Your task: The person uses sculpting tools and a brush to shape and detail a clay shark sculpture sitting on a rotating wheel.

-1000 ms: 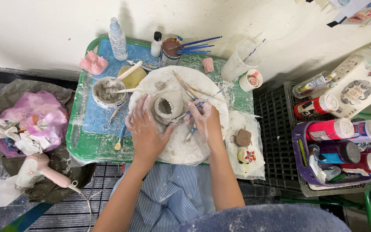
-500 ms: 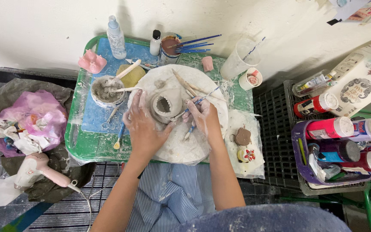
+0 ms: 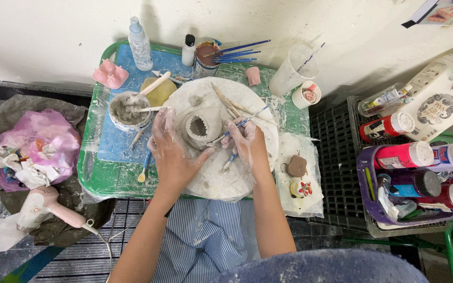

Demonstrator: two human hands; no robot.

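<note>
A small grey clay pot (image 3: 201,126) with a jagged rim lies tilted on a round white work disc (image 3: 221,173). My left hand (image 3: 173,149) cups its left side, fingers smeared with clay. My right hand (image 3: 245,140) grips a thin blue-handled brush (image 3: 252,118) whose tip touches the pot's right side. Wooden modelling sticks (image 3: 226,104) lie on the disc behind the pot. Another blue tool (image 3: 228,161) lies on the disc under my right hand.
The disc sits on a green tray (image 3: 100,181) with a slip bowl (image 3: 127,110), yellow sponge (image 3: 158,90), spray bottle (image 3: 139,44) and brush jar (image 3: 205,55). Right: small clay pieces (image 3: 295,166), paint bottles (image 3: 410,154) in a purple bin. Left: pink hairdryer (image 3: 40,207), rubbish bag (image 3: 35,144).
The pot has been tipped more toward me, its opening now facing the camera. Both hands stay on it with little shift; the brush stays at its right side.
</note>
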